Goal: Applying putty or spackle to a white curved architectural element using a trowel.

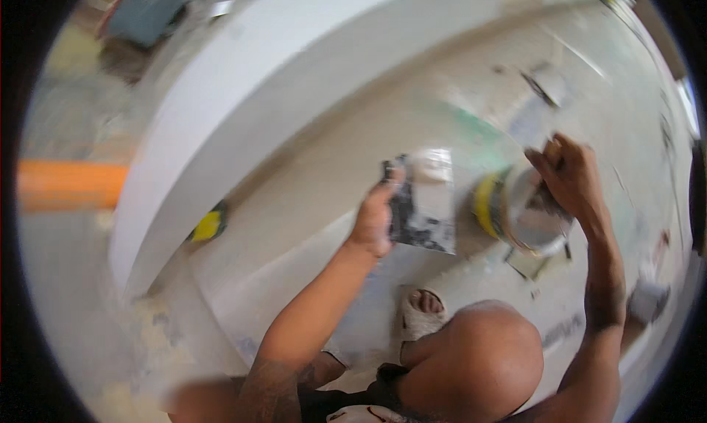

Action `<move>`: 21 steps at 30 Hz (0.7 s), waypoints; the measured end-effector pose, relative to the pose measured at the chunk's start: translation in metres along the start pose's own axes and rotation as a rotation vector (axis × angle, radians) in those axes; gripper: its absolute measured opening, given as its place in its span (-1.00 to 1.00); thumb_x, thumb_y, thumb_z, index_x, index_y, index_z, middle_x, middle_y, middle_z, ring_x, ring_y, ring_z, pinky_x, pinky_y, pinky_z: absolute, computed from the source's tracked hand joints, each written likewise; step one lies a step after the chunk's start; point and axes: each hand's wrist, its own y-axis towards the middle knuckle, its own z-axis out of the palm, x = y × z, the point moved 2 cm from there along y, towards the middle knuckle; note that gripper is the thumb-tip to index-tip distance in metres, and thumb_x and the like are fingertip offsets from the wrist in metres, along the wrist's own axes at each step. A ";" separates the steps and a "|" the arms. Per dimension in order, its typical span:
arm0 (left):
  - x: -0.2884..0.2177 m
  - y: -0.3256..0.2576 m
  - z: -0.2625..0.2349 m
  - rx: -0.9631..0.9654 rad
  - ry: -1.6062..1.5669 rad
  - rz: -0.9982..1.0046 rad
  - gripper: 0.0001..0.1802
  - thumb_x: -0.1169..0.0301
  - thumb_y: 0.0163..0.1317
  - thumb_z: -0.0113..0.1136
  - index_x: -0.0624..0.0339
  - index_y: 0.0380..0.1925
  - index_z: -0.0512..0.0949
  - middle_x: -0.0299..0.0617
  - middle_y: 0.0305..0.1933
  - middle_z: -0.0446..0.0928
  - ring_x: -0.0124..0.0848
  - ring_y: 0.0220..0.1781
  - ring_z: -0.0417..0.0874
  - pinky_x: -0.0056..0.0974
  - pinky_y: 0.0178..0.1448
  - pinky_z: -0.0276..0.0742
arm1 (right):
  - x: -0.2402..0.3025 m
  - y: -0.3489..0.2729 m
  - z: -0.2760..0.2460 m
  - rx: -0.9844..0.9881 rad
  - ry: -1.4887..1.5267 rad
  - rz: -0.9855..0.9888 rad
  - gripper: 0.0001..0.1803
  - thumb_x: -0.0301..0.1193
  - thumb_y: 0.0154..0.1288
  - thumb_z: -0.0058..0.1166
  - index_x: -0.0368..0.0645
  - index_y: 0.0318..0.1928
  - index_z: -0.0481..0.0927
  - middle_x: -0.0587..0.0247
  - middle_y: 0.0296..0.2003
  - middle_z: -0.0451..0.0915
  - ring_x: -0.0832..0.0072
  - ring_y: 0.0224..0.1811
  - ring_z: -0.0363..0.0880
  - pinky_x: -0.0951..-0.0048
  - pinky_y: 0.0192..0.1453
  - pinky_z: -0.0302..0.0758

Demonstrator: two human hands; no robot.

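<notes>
My left hand is closed around the dark edge of a wide flat putty blade. A lump of white putty lies on its face, and dark patches smear its lower part. To the right stands a round bucket with a yellow and dark side and putty around its inside. Over the bucket's mouth, my right hand is closed on the light handle of a scraper, which looks like a putty knife. Its blade points down into the bucket, blurred and partly hidden.
A long curved white panel rises on the left, with an orange pipe beyond it. A grey container stands at the far right. Small scraps and a dark-edged piece lie on the pale floor. My sandalled foot is near the blade.
</notes>
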 end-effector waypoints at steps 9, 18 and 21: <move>0.045 -0.008 -0.020 0.125 -0.087 -0.130 -0.47 0.09 0.51 0.02 0.22 0.29 0.42 -0.09 0.22 0.59 -0.20 0.20 0.65 -0.07 0.32 0.56 | -0.028 -0.062 -0.038 -0.434 0.258 0.134 -0.53 -0.26 0.40 0.30 -0.29 -0.59 0.51 0.44 -0.71 0.34 0.75 -0.57 0.20 0.49 -0.55 0.27; 0.030 0.005 0.007 0.239 -0.060 -0.165 -0.56 0.19 0.52 0.00 0.21 0.23 0.47 -0.15 0.17 0.60 -0.27 0.16 0.67 -0.11 0.25 0.61 | -0.025 -0.082 0.013 -0.346 0.348 0.443 -0.47 -0.17 0.44 0.17 -0.34 -0.58 0.52 0.35 -0.71 0.35 0.61 -0.61 0.23 0.35 -0.52 0.27; 0.020 0.012 0.033 0.289 -0.103 -0.112 -0.60 0.18 0.50 0.05 0.17 0.20 0.49 -0.19 0.10 0.63 -0.33 0.07 0.71 -0.15 0.13 0.67 | -0.036 -0.100 -0.012 -0.396 0.558 0.621 -0.49 -0.14 0.45 0.16 -0.28 -0.56 0.58 0.45 -0.64 0.43 0.64 -0.60 0.27 0.38 -0.51 0.27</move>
